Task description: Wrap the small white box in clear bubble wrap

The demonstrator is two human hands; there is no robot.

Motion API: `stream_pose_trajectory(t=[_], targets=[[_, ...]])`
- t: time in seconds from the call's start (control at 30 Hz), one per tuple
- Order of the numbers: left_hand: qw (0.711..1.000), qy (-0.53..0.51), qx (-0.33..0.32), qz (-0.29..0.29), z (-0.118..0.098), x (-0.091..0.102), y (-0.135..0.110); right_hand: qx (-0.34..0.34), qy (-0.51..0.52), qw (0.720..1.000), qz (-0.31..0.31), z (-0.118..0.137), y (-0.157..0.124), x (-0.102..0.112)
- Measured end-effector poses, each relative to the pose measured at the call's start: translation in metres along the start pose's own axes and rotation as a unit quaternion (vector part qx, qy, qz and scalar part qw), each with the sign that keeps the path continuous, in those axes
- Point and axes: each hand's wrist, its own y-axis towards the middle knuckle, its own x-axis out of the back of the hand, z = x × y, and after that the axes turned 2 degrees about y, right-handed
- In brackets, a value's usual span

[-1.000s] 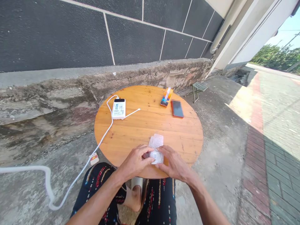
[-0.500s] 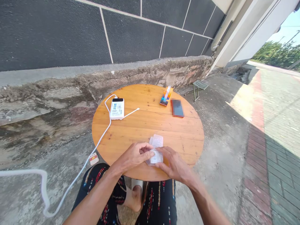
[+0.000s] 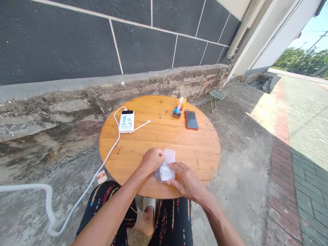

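Observation:
A small white item in a clear plastic wrapper (image 3: 166,167) lies near the front edge of a round wooden table (image 3: 153,136). My left hand (image 3: 151,160) is curled, its fingertips pinching the wrapper's upper left part. My right hand (image 3: 186,181) presses the wrapper's lower right side with its fingers held together. What the wrapper holds is too small to make out.
A white power bank (image 3: 126,121) with a white cable (image 3: 107,157) sits at the table's back left. An orange packet (image 3: 178,107) and a dark phone (image 3: 191,120) lie at the back right. A concrete ledge and dark wall stand behind; a green stool (image 3: 215,96) is at right.
My left hand has slid up from the wrapper's lower end to its upper left part. The wrapped item has shifted slightly left between my hands.

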Motion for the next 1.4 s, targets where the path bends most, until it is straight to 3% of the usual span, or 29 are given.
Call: stream_pose_trajectory(t=[0.33, 0.67, 0.8, 0.9, 1.0, 1.1, 1.2, 1.33, 1.4], targets=[[0.995, 0.092, 0.022, 0.034, -0.001, 0.01, 0.0, 0.005, 0.006, 1.0, 0.007, -0.004, 0.008, 0.007], [0.993, 0.101, 0.002, 0.054, 0.009, 0.025, 0.01, -0.009, 0.035, 0.996, 0.08, -0.025, 0.047, 0.03], [0.998, 0.063, -0.022, 0.017, 0.015, 0.026, -0.005, 0.02, 0.05, 0.993, 0.109, -0.037, 0.061, 0.031], [0.993, -0.025, -0.079, -0.082, 0.015, 0.017, -0.026, 0.026, 0.059, 0.992, 0.108, -0.038, 0.064, 0.031], [0.969, -0.074, -0.166, -0.169, 0.012, 0.003, -0.043, -0.017, 0.072, 0.994, 0.079, -0.037, 0.062, 0.029], [0.953, -0.074, -0.224, -0.189, 0.01, -0.008, -0.047, -0.064, 0.08, 0.994, 0.028, -0.039, 0.059, 0.022], [0.948, -0.092, -0.244, -0.182, 0.013, -0.018, -0.043, -0.059, 0.087, 0.994, -0.033, -0.042, 0.054, 0.011], [0.936, -0.128, -0.248, -0.214, 0.021, -0.031, -0.038, -0.039, 0.108, 0.986, -0.119, -0.047, 0.043, -0.004], [0.934, -0.136, -0.246, -0.223, 0.023, -0.035, -0.038, -0.061, 0.098, 0.979, -0.166, -0.052, 0.038, -0.007]])
